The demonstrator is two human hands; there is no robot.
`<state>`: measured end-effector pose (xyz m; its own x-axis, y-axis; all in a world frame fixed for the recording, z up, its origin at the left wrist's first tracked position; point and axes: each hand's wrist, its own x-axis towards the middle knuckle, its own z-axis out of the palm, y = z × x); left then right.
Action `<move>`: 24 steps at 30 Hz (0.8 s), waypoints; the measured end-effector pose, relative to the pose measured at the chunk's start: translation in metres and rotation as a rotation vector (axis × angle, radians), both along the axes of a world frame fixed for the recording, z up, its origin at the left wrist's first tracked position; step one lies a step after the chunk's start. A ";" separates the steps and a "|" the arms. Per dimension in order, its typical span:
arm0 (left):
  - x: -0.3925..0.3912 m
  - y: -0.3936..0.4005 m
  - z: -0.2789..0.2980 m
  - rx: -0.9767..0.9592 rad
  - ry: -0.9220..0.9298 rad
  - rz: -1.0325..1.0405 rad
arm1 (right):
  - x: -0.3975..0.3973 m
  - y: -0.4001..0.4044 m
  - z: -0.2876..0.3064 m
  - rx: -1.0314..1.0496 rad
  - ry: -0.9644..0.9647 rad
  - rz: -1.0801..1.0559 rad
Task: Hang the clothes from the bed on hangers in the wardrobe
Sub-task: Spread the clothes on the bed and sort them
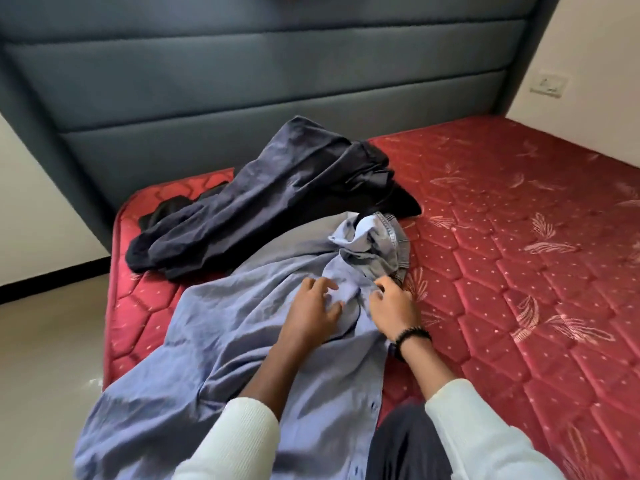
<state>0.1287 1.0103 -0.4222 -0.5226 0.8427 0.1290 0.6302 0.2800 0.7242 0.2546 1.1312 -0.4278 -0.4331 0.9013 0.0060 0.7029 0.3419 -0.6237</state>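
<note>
A light blue button shirt [221, 341] lies spread across the near left part of the red mattress [502, 271], its hem hanging toward me. My left hand [313, 308] rests on the shirt's upper part with fingers spread and slightly bent. My right hand [391, 306], with a black bead bracelet at the wrist, pinches a fold of the shirt near its bunched collar end. A grey denim garment [398, 244] lies crumpled just beyond the collar. Dark navy trousers [277, 192] lie farther back over black clothing [166, 211].
A padded blue-grey headboard [259, 91] stands behind the bed. The pale tiled floor [45, 358] lies to the left of the mattress. A wall socket [549, 86] sits at the upper right. My dark trouser knee [405, 441] is at the bottom edge.
</note>
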 end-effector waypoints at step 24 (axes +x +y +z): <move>-0.030 0.000 0.017 -0.416 -0.186 -0.257 | -0.016 0.020 0.011 -0.381 -0.089 0.206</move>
<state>0.0990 1.0099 -0.4053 -0.2746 0.9069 -0.3196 0.5875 0.4213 0.6909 0.2383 1.1515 -0.4167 -0.5880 0.7267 -0.3552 0.7007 0.2383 -0.6725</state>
